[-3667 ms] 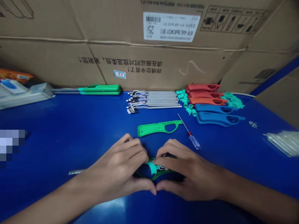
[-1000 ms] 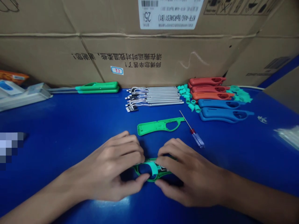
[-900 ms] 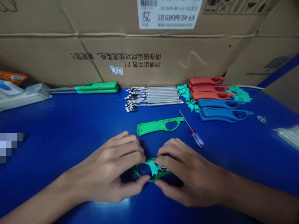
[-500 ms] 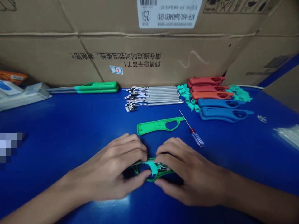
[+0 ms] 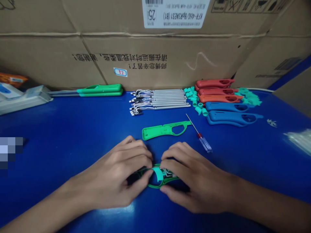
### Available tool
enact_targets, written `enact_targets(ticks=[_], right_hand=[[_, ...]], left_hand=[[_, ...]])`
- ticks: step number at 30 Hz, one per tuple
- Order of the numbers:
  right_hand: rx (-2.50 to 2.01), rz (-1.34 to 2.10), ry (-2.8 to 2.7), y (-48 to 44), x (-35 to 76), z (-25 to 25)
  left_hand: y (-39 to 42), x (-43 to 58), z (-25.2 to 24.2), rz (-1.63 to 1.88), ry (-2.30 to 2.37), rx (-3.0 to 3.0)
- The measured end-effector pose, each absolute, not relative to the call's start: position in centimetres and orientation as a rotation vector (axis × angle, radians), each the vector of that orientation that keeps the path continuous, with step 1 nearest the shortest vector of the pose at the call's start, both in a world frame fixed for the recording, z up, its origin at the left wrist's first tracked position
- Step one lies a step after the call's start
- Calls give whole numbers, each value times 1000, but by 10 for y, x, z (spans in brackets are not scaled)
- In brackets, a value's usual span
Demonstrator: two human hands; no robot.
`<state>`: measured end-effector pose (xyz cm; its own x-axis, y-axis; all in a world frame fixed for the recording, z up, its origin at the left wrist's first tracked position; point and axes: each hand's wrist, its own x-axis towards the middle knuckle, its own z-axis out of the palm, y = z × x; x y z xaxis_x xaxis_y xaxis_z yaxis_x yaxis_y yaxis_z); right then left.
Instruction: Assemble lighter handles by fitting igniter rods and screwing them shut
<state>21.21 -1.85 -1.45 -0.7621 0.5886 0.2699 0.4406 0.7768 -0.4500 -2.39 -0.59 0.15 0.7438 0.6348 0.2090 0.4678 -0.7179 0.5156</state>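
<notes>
My left hand and my right hand both grip a green lighter shell half low over the table. A teal trigger sits in the shell's oval opening, between my hands. My left thumb reaches to the trigger's upper left side, with the fingers curled over the far edge. Close to the trigger, white wires and a dark part show beside my right fingertips. Both ends of the shell are largely covered by my hands. Beyond them lies another green shell half, its hollow side up.
A screwdriver touches that second shell's tip. Farther back are metal tubes with wires, teal caps, red handles, blue handles and teal triggers. Green lighters lie left, before a cardboard box.
My left thumb has shifted up and left, off the trigger's lower end, exposing more of the opening. My right hand stays almost where it was on the shell.
</notes>
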Motion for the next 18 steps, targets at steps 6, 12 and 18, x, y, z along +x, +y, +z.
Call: enact_targets(ticks=[6, 12, 18], right_hand=[[-759, 548, -2536, -18, 212, -17], [-761, 626, -2466, -17, 215, -12], [-760, 587, -2420, -11, 224, -3]], left_hand=[[-13, -17, -5, 641, 842, 2592], [-14, -16, -5, 560, 867, 2623], [-11, -19, 2, 615, 856, 2713]])
